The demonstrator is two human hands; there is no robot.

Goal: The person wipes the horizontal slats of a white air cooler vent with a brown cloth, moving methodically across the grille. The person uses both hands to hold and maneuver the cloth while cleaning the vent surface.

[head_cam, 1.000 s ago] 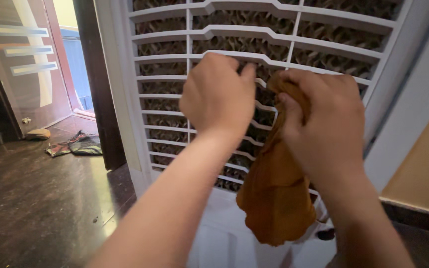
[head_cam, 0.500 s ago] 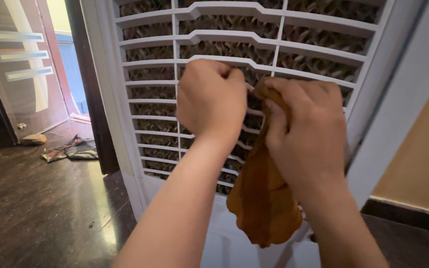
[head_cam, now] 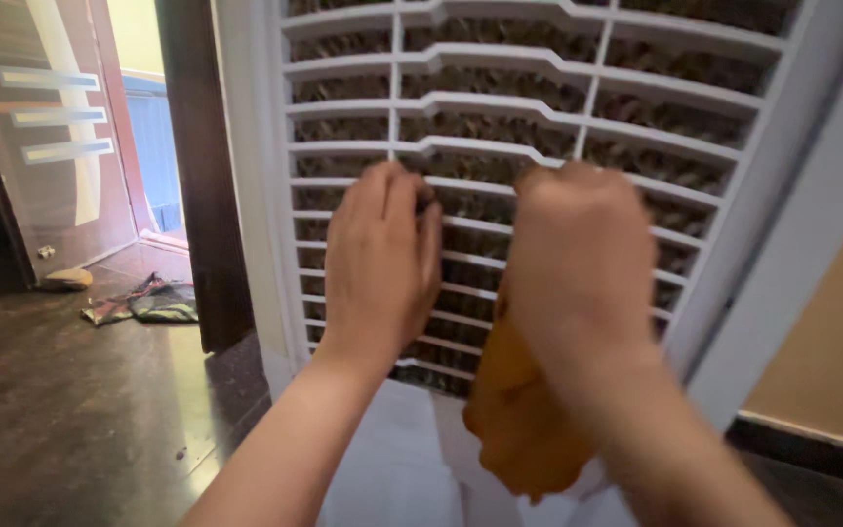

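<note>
My left hand (head_cam: 380, 262) now lies flatter against the white slatted grille (head_cam: 578, 107) of the cooler, fingers stretched up over the slats and holding nothing — a second ago it was curled into a loose fist higher on the same panel. My right hand (head_cam: 578, 259) is closed around the top of the orange-brown cloth (head_cam: 519, 429), knuckles pressed to the grille just beside the left hand; the cloth hangs down from my grip in front of the lower slats and the plain white panel below them. Before, a bunched end of the cloth stuck out above my fingers — now my hand hides it. Both hands sit lower on the grille than they did. Off to the left, the crumpled rag (head_cam: 143, 303) on the dark floor (head_cam: 70, 410) by the doorway lies as it did.
</note>
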